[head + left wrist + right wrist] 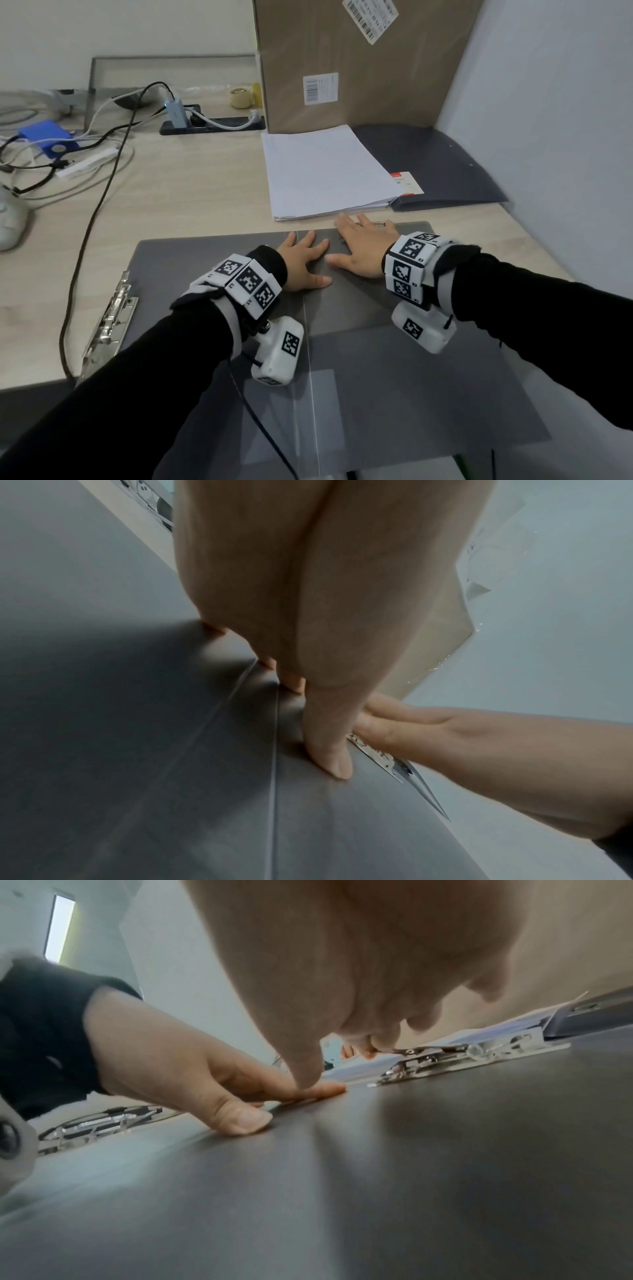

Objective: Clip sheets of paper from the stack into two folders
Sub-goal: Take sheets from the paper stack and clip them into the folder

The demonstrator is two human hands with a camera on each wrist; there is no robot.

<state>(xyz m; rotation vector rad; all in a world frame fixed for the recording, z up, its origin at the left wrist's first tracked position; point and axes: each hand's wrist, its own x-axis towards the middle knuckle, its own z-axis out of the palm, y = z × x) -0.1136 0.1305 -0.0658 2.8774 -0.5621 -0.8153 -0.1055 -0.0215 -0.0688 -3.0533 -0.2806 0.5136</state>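
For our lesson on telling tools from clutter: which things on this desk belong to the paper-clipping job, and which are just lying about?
Belong to the job:
open grey folder with metal clip, both hands flat on it: left hand, right hand
paper stack
second dark folder

Just lying about:
cardboard box
cables
blue box
tape roll

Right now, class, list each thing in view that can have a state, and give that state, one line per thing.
open folder: spread flat on the desk, no paper in it
side clip: down, clamping nothing
far clip: under the right fingertips, open or closed unclear
paper stack: loose, unclipped
second folder: closed, partly under the stack
left hand: flat on the folder
right hand: flat, reaching the far clip
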